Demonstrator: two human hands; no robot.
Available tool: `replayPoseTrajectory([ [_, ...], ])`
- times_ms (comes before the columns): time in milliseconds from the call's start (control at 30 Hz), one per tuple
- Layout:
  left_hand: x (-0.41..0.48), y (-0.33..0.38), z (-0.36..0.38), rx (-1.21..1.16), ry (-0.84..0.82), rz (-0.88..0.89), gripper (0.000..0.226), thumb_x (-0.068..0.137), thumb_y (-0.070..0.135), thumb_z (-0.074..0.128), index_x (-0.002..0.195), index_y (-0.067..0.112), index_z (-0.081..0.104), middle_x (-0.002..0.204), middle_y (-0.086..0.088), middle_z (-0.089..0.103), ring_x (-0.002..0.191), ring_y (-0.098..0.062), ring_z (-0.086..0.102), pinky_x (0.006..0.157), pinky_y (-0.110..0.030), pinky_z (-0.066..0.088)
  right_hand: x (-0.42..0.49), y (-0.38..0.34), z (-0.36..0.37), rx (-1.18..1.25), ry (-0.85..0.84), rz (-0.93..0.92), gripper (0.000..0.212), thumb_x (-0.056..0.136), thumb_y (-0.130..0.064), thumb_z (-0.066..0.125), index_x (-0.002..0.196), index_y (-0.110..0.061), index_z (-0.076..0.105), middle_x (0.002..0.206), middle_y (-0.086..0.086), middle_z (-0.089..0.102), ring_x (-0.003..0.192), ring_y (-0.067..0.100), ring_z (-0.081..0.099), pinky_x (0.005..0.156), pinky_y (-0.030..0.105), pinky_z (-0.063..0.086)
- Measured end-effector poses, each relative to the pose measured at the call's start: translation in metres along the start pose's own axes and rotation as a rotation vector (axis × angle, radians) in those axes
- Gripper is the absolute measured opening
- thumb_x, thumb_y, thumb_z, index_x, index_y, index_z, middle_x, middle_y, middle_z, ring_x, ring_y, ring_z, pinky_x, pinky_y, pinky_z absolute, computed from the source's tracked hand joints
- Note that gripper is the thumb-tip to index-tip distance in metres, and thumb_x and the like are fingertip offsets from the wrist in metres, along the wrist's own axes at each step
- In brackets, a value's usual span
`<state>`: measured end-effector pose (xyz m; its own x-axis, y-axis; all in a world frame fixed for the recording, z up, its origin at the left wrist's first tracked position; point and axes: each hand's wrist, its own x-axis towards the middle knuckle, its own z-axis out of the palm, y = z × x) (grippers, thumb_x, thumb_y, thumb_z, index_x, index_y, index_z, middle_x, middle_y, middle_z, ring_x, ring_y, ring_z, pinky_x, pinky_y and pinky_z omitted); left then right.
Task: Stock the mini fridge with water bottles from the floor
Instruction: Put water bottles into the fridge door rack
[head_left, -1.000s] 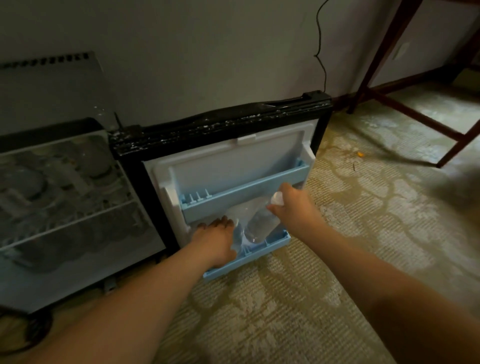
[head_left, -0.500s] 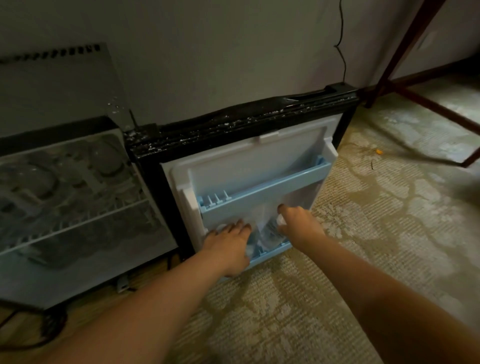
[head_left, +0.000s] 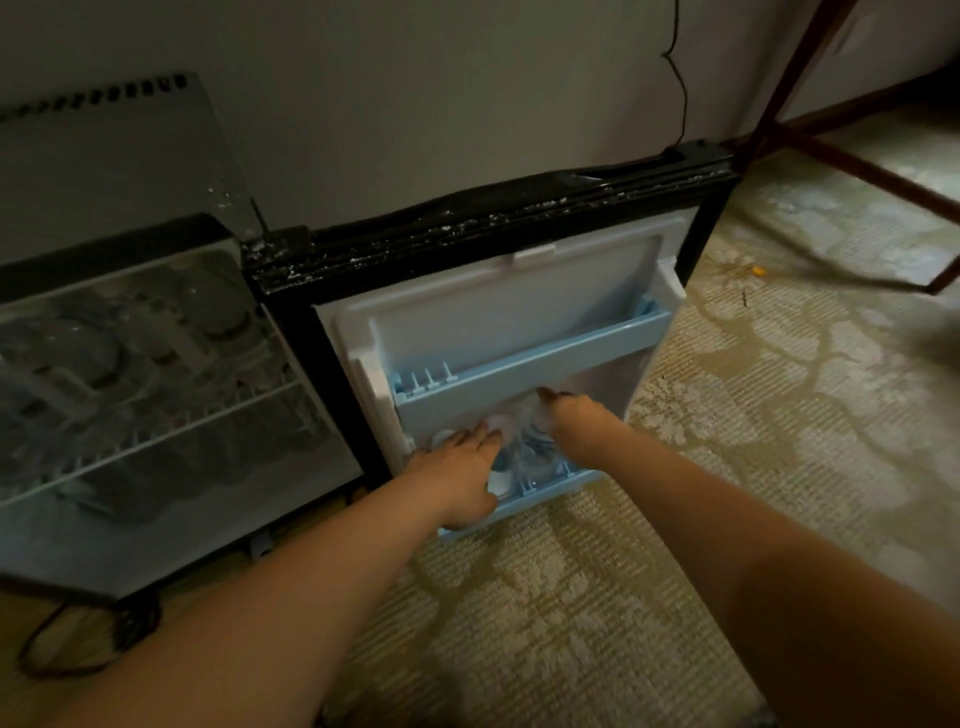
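Observation:
The mini fridge's door (head_left: 519, 312) stands open toward me, with a light blue upper shelf (head_left: 530, 364) and a lower shelf (head_left: 550, 491). Clear water bottles (head_left: 535, 452) with white caps stand in the lower shelf. My left hand (head_left: 457, 473) rests flat against the bottles at the shelf's left end, fingers spread. My right hand (head_left: 571, 415) is curled over the top of a water bottle, its cap hidden under the fingers. The fridge's interior (head_left: 156, 395) at the left holds a wire rack with more bottles lying in it.
A patterned beige carpet (head_left: 753, 415) covers the floor to the right. Dark wooden furniture legs (head_left: 857, 171) cross the upper right. A black cable (head_left: 675, 78) hangs on the wall behind the door. Another cord (head_left: 78, 639) lies at the lower left.
The tilted bottle in my right hand has been lowered upright into the lower door shelf. My left hand has stayed against the bottles beside it. The view has shifted slightly.

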<state>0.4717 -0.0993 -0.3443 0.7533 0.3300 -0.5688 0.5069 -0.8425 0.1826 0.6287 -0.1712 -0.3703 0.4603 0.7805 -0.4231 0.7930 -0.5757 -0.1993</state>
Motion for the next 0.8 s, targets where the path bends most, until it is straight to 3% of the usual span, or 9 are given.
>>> replayPoseTrajectory([
  [67, -0.001, 0.001, -0.001, -0.01, -0.005, 0.0, 0.077, 0.093, 0.035, 0.046, 0.151, 0.021, -0.003, 0.16, 0.002, -0.009, 0.148, -0.022, 0.005, 0.118, -0.046, 0.021, -0.005, 0.003, -0.004, 0.002, 0.04, 0.02, 0.055, 0.096, -0.007, 0.038, 0.148, -0.007, 0.019, 0.138, 0.021, 0.045, 0.123, 0.037, 0.049, 0.098, 0.041, 0.042],
  [200, -0.008, 0.014, -0.008, -0.049, 0.039, -0.009, 0.073, 0.094, 0.035, 0.046, 0.151, 0.016, 0.003, 0.16, -0.003, 0.006, 0.146, -0.024, 0.017, 0.117, -0.041, 0.025, -0.023, 0.015, -0.014, 0.009, 0.069, 0.043, 0.031, 0.093, -0.01, 0.044, 0.123, -0.002, 0.052, 0.124, 0.021, 0.056, 0.114, 0.036, 0.055, 0.092, 0.04, 0.046],
  [333, -0.021, 0.041, -0.017, -0.134, 0.086, 0.008, 0.05, 0.095, 0.029, 0.045, 0.141, 0.011, 0.035, 0.147, -0.013, 0.038, 0.131, -0.028, 0.042, 0.107, -0.037, 0.037, -0.053, 0.024, -0.024, 0.011, -0.015, 0.052, 0.019, 0.093, -0.011, 0.046, 0.091, 0.005, 0.057, 0.089, 0.02, 0.056, 0.091, 0.032, 0.054, 0.078, 0.036, 0.043],
  [433, -0.037, 0.065, -0.019, -0.247, 0.127, 0.025, 0.047, 0.096, 0.029, 0.046, 0.137, 0.009, 0.043, 0.142, -0.012, 0.046, 0.128, -0.026, 0.047, 0.106, -0.034, 0.039, -0.081, 0.031, -0.037, 0.034, -0.004, 0.017, 0.028, 0.091, -0.014, 0.051, 0.109, 0.004, 0.06, 0.108, 0.022, 0.061, 0.093, 0.031, 0.057, 0.086, 0.037, 0.047],
  [533, -0.056, 0.088, -0.019, -0.308, 0.155, 0.044, 0.044, 0.095, 0.031, 0.047, 0.132, 0.008, 0.049, 0.135, -0.011, 0.054, 0.122, -0.025, 0.052, 0.104, -0.035, 0.041, -0.112, 0.032, -0.056, 0.045, 0.049, -0.014, 0.031, 0.09, -0.017, 0.053, 0.114, 0.001, 0.061, 0.119, 0.018, 0.059, 0.107, 0.033, 0.058, 0.093, 0.039, 0.049],
  [667, -0.086, 0.134, -0.028, -0.256, 0.19, 0.129, 0.036, 0.095, 0.029, 0.048, 0.123, 0.008, 0.057, 0.126, -0.012, 0.06, 0.113, -0.025, 0.057, 0.095, -0.034, 0.045, -0.162, 0.04, -0.08, 0.0, 0.099, -0.044, 0.034, 0.089, -0.02, 0.057, 0.118, -0.003, 0.06, 0.123, 0.017, 0.058, 0.11, 0.032, 0.056, 0.092, 0.037, 0.048],
  [800, -0.107, 0.19, -0.038, -0.17, 0.203, 0.208, 0.038, 0.095, 0.031, 0.047, 0.127, 0.011, 0.054, 0.13, -0.01, 0.057, 0.116, -0.025, 0.055, 0.092, -0.031, 0.043, -0.214, 0.068, -0.097, -0.034, 0.174, 0.0, 0.037, 0.092, -0.022, 0.055, 0.126, -0.008, 0.055, 0.129, 0.012, 0.055, 0.115, 0.029, 0.054, 0.092, 0.035, 0.045],
])
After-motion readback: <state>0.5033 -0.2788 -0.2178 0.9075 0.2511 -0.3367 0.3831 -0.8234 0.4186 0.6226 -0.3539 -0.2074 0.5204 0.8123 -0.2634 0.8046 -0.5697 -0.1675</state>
